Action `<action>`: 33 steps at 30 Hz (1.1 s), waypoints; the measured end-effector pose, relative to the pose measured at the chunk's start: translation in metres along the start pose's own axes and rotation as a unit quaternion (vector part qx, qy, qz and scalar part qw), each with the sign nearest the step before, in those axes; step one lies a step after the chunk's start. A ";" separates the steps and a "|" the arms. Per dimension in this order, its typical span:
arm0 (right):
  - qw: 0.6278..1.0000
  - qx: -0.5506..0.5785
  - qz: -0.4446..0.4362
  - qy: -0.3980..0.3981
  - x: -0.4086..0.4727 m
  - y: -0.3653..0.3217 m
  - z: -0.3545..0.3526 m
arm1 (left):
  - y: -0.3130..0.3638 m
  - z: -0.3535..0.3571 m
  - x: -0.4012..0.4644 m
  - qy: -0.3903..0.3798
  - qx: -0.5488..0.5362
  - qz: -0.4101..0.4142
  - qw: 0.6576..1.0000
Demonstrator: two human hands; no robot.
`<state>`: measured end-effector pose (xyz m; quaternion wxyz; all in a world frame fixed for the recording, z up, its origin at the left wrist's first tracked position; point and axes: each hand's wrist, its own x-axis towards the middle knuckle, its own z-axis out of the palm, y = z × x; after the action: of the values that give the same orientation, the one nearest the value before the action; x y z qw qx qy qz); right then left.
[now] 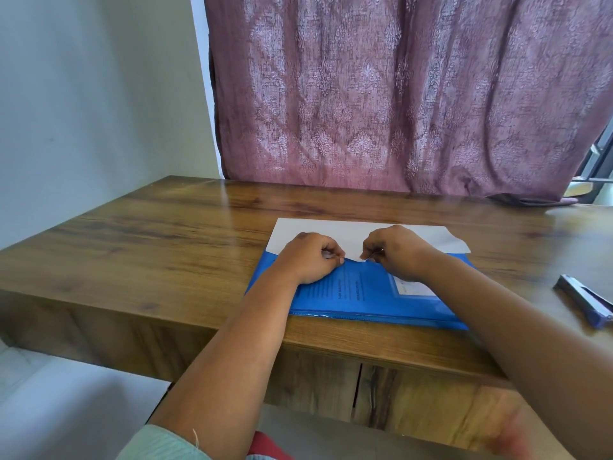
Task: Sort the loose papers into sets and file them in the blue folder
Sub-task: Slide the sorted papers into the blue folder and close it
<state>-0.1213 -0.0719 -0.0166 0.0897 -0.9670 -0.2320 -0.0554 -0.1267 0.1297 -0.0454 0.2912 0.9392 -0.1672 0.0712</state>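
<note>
Curled fingers [331, 255] of the left hand [311, 258] and the right hand [396, 255] pinch the near edge of the white papers [351, 239] at the mouth of the glossy blue folder [361, 302]. Print shows through its translucent plastic, too small to read. It lies flat on the wood-grain bench [149, 244], a stapler [585, 300] well apart to the right.

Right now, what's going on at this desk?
A person is working white papers into a blue folder lying flat on a wooden desk. The left hand and the right hand both pinch at the folder's far edge, where the sheets still stick out. A stapler lies to the right.
</note>
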 end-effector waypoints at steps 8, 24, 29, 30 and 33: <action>0.998 0.045 -0.016 -0.030 -0.024 0.004 0.003 | 0.006 0.000 -0.007 0.001 0.046 -0.002 0.999; 0.967 0.012 0.253 -0.029 -0.071 -0.008 0.010 | 0.072 -0.015 -0.050 0.014 0.379 -0.034 0.925; 0.980 0.005 0.197 -0.023 -0.065 -0.048 0.000 | 0.075 -0.005 -0.075 0.057 0.248 -0.114 0.960; 0.981 0.014 0.194 -0.025 -0.062 -0.051 -0.003 | 0.074 -0.004 -0.079 0.076 0.247 -0.111 0.960; 0.978 0.110 0.175 -0.013 -0.054 -0.051 -0.010 | 0.068 -0.005 -0.089 0.049 0.241 -0.131 0.960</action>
<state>-0.1930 -0.0532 -0.0074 0.2003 -0.9776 -0.0648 -0.0001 -0.2341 0.1040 -0.0263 0.0706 0.9907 -0.0062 0.1162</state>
